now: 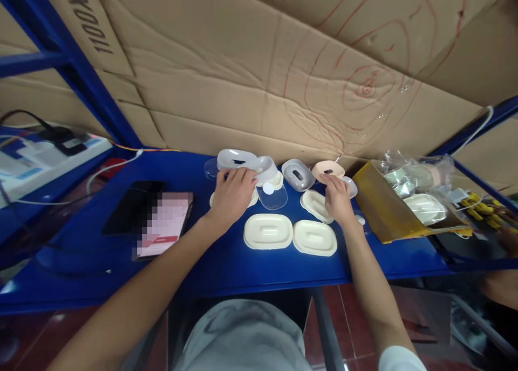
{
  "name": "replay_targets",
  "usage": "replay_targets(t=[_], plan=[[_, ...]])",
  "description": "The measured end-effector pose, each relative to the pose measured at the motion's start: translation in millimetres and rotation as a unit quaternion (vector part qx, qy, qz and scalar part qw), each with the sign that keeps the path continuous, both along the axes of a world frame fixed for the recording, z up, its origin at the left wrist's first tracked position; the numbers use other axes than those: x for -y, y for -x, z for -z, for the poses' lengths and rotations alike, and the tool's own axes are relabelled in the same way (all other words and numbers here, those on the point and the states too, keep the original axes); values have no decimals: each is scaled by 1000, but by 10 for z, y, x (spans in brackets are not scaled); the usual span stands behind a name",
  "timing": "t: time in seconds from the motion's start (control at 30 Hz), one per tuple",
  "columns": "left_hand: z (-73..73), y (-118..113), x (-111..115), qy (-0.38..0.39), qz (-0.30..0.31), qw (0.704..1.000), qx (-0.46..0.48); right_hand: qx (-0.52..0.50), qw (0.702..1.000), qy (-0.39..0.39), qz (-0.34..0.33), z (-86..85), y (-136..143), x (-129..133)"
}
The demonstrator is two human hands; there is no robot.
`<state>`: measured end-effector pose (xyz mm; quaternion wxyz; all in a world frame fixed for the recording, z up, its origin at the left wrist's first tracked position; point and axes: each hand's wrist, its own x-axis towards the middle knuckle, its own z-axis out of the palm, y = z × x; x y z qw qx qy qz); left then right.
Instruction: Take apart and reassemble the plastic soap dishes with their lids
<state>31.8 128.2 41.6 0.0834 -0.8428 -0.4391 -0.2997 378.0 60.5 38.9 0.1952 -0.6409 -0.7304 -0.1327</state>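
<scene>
My left hand (234,192) has its fingers bent over the near edge of a light grey oval plastic dish (237,157) with a dark slot; its fingertips are partly hidden. Beside it are a rounded white cup-like part (265,167) and a clear plastic cover (273,197). My right hand (338,196) reaches to a peach oval dish (329,167), fingers closed at its near edge. Between the hands sits a darker grey oval dish (297,174). Cream oval trays lie nearer me: one on the left (267,232), one on the right (314,238), another (317,205) beside my right wrist.
An open cardboard box (374,204) with plastic-wrapped parts stands at the right. A phone with a lit screen (165,225) lies left, by a black flat object (131,206). A power strip (48,166) is far left. Cardboard (226,80) backs the blue table (226,268).
</scene>
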Motion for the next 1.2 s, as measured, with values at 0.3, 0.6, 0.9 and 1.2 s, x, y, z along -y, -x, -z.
replay_targets(t=[0.3, 0.6, 0.9, 1.2], plan=[[-41, 54, -55, 22, -45, 999, -1, 60, 958, 102, -262, 8, 963, 31], [123, -84, 73, 30, 19, 996, -78, 33, 977, 126, -171, 52, 566, 83], [174, -189, 226, 48, 116, 989, -81, -47, 984, 79, -152, -82, 466, 115], [179, -144, 195, 30, 69, 994, -81, -1, 974, 151, -166, -18, 676, 170]])
